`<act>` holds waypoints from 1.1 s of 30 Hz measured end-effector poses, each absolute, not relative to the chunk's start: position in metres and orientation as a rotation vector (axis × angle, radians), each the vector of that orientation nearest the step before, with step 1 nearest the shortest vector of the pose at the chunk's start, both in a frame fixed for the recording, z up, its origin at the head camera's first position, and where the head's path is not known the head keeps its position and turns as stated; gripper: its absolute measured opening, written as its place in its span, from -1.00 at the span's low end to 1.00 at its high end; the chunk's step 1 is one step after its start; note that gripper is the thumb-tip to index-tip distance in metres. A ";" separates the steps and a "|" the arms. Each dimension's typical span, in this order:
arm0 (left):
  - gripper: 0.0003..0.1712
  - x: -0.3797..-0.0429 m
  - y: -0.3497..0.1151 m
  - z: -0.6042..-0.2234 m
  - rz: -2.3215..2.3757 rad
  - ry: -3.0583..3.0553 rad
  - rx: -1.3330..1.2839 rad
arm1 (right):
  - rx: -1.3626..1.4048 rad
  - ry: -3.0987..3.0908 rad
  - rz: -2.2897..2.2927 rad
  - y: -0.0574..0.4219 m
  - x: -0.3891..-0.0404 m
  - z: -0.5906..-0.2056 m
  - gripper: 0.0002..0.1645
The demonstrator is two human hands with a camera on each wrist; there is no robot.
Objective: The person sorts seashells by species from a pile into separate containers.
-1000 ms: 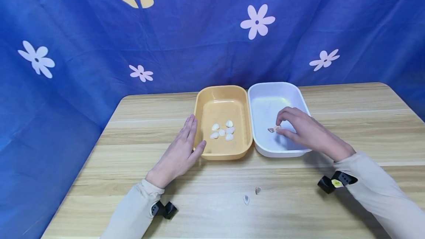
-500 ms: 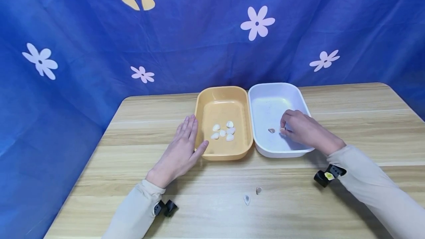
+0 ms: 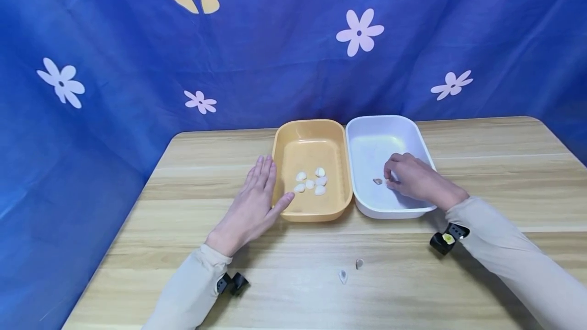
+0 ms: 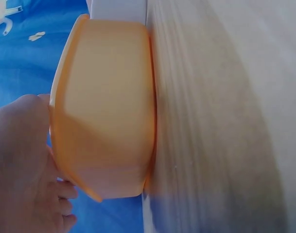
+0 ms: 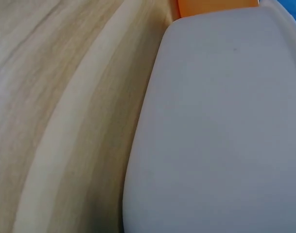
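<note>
Right hand [image 3: 412, 180], mid-frame in the white tub [image 3: 415, 134], fingers curled, pinching a small shell [image 3: 391, 183] beside another shell [image 3: 377, 181]: light, hard, brittle, slick, so pinch its edges gently; left hand [image 3: 257, 200] flat against the orange tub [image 3: 279, 141].

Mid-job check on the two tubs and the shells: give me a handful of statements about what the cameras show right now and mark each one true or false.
1. The orange tub holds several white shells. True.
2. The right hand rests on the table outside the tubs. False: it is inside the white tub, fingers curled beside a small dark shell.
3. The left hand lies flat against the orange tub's left side. True.
4. Two small shells lie on the table in front of the tubs. True.
5. The white tub stands left of the orange one. False: it stands to its right.
</note>
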State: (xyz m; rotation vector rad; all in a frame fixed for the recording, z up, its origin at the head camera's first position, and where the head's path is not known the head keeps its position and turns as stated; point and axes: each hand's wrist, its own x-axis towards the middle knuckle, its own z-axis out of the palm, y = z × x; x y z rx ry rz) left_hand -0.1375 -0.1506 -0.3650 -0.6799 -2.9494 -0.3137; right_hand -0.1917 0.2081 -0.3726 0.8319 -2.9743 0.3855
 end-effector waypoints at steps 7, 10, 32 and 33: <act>-0.03 -0.141 -0.146 -0.365 -0.297 -2.963 -0.699 | 0.819 -2.981 0.363 0.211 -0.193 -0.373 -0.86; -0.03 -0.141 -0.145 -0.365 -0.283 -2.965 -0.698 | 0.829 -2.964 0.351 0.211 -0.190 -0.371 -0.86; -0.03 -0.143 -0.146 -0.367 -0.300 -2.991 -0.691 | 1.186 -2.447 0.542 0.176 -0.095 -0.345 -0.81; -0.03 -0.143 -0.146 -0.368 -0.299 -2.989 -0.691 | 1.213 -2.480 0.551 0.172 -0.092 -0.348 -0.84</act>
